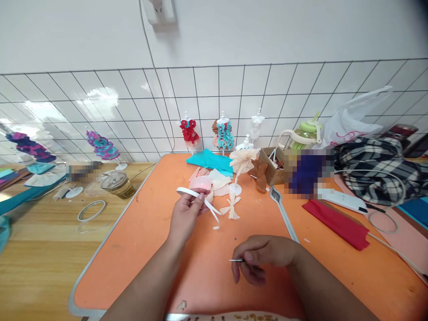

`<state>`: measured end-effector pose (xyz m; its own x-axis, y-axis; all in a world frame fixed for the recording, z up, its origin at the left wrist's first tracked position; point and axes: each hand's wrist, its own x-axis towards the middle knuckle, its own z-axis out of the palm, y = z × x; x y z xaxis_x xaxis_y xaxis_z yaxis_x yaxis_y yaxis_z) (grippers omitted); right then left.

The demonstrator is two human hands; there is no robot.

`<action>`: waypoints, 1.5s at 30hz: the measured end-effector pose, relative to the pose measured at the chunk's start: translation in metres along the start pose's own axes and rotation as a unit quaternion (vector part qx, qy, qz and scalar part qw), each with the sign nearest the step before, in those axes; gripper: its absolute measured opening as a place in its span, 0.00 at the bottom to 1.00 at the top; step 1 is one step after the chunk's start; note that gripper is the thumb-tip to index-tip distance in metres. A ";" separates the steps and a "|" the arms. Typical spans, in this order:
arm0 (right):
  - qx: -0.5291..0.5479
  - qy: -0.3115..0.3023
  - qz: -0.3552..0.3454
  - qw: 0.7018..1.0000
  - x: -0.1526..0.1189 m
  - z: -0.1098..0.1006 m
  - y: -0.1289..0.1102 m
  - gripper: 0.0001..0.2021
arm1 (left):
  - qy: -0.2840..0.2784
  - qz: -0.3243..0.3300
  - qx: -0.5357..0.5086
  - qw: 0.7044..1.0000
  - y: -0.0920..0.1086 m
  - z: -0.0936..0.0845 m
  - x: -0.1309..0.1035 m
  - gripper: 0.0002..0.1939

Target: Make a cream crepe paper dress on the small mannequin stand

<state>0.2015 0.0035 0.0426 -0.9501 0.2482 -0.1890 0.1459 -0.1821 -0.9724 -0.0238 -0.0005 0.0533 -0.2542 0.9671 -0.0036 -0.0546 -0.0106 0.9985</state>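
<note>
My left hand [187, 211] is closed on a roll of white tape [183, 191], and a loose strip of it hangs down to the right. Between the thumb and fingers of my right hand [256, 258] is a thin pale stick-like tool [236, 260], low over the orange board [140, 254]. Just right of the tape lies a cream fabric bow [231, 207]. Behind it, a small dress form wears a cream ruffle [243, 161]. Pink and white fabric pieces and a pink round item [201, 183] lie behind my left hand.
Small dress forms in red [189, 132] and turquoise [224, 133] stand by the tiled wall. To the right are a cardboard box [271, 167], grey-handled scissors [282, 211], red fabric [337, 224] and a green-lidded bottle [306, 133]. A glass jar [118, 184] and another tape roll [92, 211] are left.
</note>
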 end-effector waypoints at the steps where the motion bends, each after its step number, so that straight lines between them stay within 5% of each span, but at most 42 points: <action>1: 0.013 0.030 -0.025 0.999 0.000 -0.002 0.001 0.29 | -0.022 -0.012 -0.001 1.000 -0.001 0.002 -0.001 0.19; 3: 0.012 0.202 -0.096 0.975 0.005 -0.005 0.006 0.29 | -0.066 -0.021 -0.009 0.998 -0.002 0.007 -0.005 0.20; 5: -0.065 0.375 -0.142 0.914 0.013 -0.006 0.010 0.23 | -0.097 -0.014 -0.015 0.995 -0.003 0.012 -0.009 0.22; 7: -0.168 0.452 -0.152 0.863 0.020 -0.005 0.012 0.17 | -0.111 -0.004 -0.011 0.994 -0.003 0.014 -0.012 0.21; 9: -0.227 0.460 -0.155 0.845 0.025 -0.002 0.013 0.14 | -0.120 0.000 -0.003 0.993 -0.003 0.016 -0.013 0.21; 15: -0.205 0.450 -0.109 0.862 0.031 0.006 0.014 0.06 | -0.135 -0.012 0.020 0.991 -0.004 0.018 -0.013 0.22; 25: -0.235 0.477 -0.094 0.841 0.028 0.001 0.014 0.09 | -0.124 -0.012 -0.008 0.992 -0.008 0.021 -0.017 0.32; 30: -0.295 0.536 -0.079 0.787 0.023 -0.008 0.013 0.09 | -0.226 -0.057 -0.060 0.971 -0.007 0.016 -0.018 0.38; 33: -0.307 0.523 -0.065 0.793 0.023 -0.011 0.015 0.09 | -0.260 -0.085 -0.092 0.957 -0.007 0.016 -0.018 0.35; 36: -0.313 0.507 -0.072 0.800 0.024 -0.011 0.016 0.08 | -0.225 -0.066 -0.074 0.969 -0.007 0.017 -0.017 0.33; 40: -0.322 0.556 -0.108 0.758 0.023 -0.006 0.013 0.10 | -0.157 -0.028 0.001 0.987 -0.010 0.017 -0.015 0.37; 42: -0.304 0.547 -0.095 0.774 0.022 -0.001 0.011 0.11 | -0.143 -0.017 0.026 0.989 -0.013 0.018 -0.014 0.39; 45: -0.269 0.421 -0.044 0.865 0.023 0.007 0.011 0.12 | -0.141 -0.007 0.051 0.989 -0.018 0.018 -0.015 0.41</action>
<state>0.1791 0.0010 0.0283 -0.4590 0.8851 0.0767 0.4064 0.2859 -0.8678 -0.0018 -0.0104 0.0368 0.0266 0.9995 -0.0171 0.0447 0.0159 0.9989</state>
